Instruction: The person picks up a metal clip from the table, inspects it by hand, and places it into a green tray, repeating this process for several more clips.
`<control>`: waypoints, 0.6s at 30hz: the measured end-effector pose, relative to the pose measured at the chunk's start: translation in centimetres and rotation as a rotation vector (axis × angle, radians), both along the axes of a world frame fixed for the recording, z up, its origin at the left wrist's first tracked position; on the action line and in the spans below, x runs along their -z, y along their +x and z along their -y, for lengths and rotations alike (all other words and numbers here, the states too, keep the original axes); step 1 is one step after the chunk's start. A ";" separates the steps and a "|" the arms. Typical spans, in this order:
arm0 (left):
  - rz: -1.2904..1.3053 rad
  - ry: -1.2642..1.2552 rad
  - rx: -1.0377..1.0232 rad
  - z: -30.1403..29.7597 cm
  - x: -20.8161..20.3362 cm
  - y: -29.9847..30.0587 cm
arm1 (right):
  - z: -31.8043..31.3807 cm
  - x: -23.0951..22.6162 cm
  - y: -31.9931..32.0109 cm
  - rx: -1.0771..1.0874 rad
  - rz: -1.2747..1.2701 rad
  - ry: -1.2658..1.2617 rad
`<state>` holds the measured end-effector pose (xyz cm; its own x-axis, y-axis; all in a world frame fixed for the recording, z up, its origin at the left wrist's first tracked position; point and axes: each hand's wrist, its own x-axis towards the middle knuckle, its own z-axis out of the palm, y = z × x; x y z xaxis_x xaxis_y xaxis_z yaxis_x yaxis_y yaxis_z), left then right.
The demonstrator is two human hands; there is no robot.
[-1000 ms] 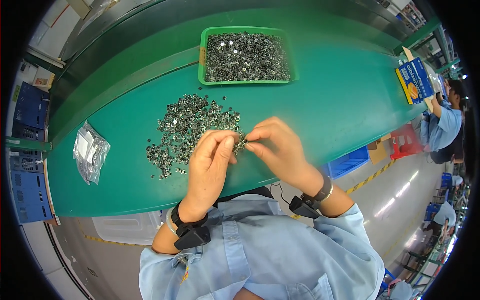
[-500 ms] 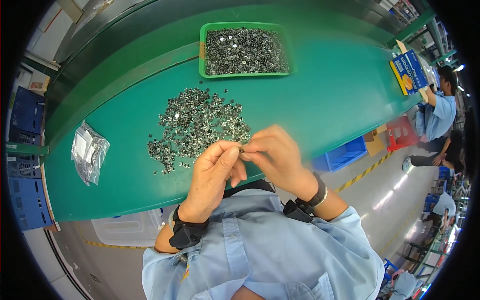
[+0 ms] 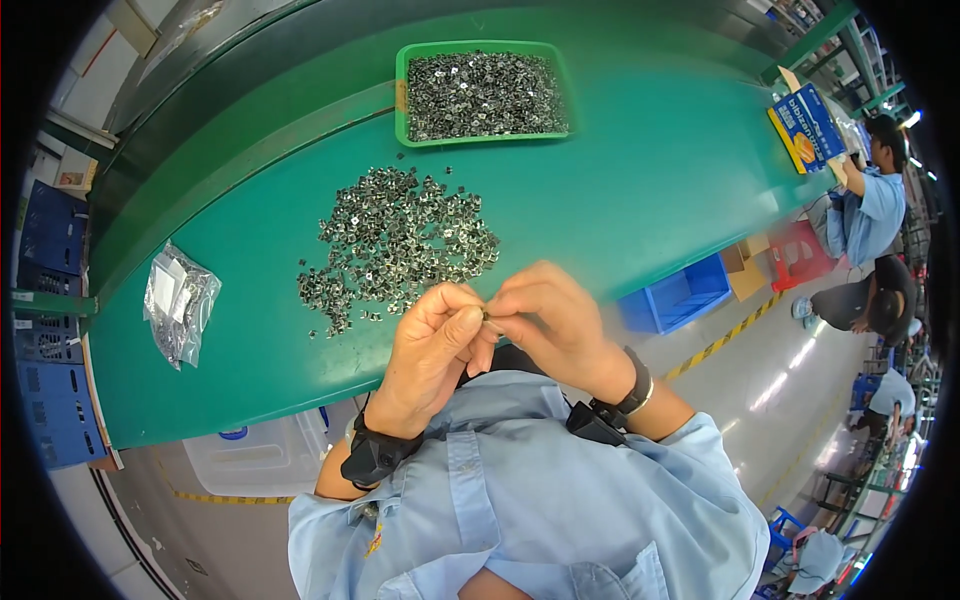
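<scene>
My left hand (image 3: 432, 345) and my right hand (image 3: 562, 325) meet above the near edge of the green table (image 3: 270, 370). Thumb and fingers of both are pinched together on one small metal piece (image 3: 486, 314); fingertips cover most of it, so its exact form is hidden. Just beyond my hands, a loose pile of small shiny metal pieces (image 3: 385, 240) is spread over the table top. Farther back stands a green tray (image 3: 400, 120) filled with many similar pieces.
A clear plastic bag (image 3: 178, 305) with small parts lies at the left. Blue crates (image 3: 55, 400) stand beyond the table's left end. At the far right are a blue and yellow box (image 3: 808, 130) and a seated co-worker (image 3: 868, 215). A blue bin (image 3: 680, 295) sits below the right edge.
Both hands stay pinched together at nearly the same place, with the fingers slightly shifted. The view has tilted a little. At the right, another person in dark clothing has come further into sight.
</scene>
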<state>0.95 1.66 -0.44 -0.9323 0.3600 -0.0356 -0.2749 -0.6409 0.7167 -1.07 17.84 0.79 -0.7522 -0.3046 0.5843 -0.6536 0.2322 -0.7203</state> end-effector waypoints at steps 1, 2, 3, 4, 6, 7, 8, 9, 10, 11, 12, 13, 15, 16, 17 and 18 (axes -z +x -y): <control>0.016 -0.058 0.003 0.0 -0.1 0.0 | -0.2 0.1 0.0 0.002 0.000 0.000; 0.033 -0.116 0.005 0.0 -0.2 0.0 | -0.4 0.2 0.0 0.017 -0.021 0.030; 0.049 -0.174 0.006 -0.1 -0.3 0.0 | -0.7 0.3 0.0 0.032 -0.041 0.061; 0.049 -0.175 0.005 -0.2 -0.3 0.1 | -0.8 0.5 -0.1 0.046 -0.061 0.091; 0.045 -0.193 -0.009 -0.5 -0.5 0.2 | -1.0 0.6 -0.1 0.044 -0.062 0.072; 0.044 -0.202 -0.016 -0.6 -0.6 0.2 | -1.1 0.7 0.0 0.043 -0.062 0.054; 0.044 -0.203 -0.017 -0.7 -0.8 0.2 | -1.1 0.8 0.0 0.042 -0.062 0.037; 0.079 -0.132 0.010 -0.7 -1.0 0.1 | -1.2 0.8 0.0 0.041 -0.062 0.037; 0.113 -0.061 0.034 -0.7 -1.2 0.1 | -1.2 0.7 0.0 0.029 -0.037 0.004; 0.148 0.010 0.057 -0.7 -1.3 0.2 | -1.1 0.7 0.1 0.017 -0.011 -0.029; 0.149 0.010 0.052 -0.7 -1.1 0.2 | -1.1 0.7 0.1 0.006 0.015 -0.061; 0.157 0.055 0.067 -0.7 -0.7 0.2 | -1.1 0.7 0.1 0.002 0.016 -0.061; 0.174 0.147 0.100 -0.8 -0.1 0.2 | -1.1 0.8 -0.1 -0.030 0.006 -0.057; 0.175 0.148 0.098 -0.7 -0.1 0.2 | -1.1 0.8 -0.1 -0.044 0.001 -0.055; 0.180 0.158 0.100 -0.7 0.0 0.2 | -1.1 0.9 -0.2 -0.046 0.002 -0.054; 0.186 0.168 0.101 -0.7 0.0 0.1 | -1.1 0.9 -0.3 -0.053 0.003 -0.052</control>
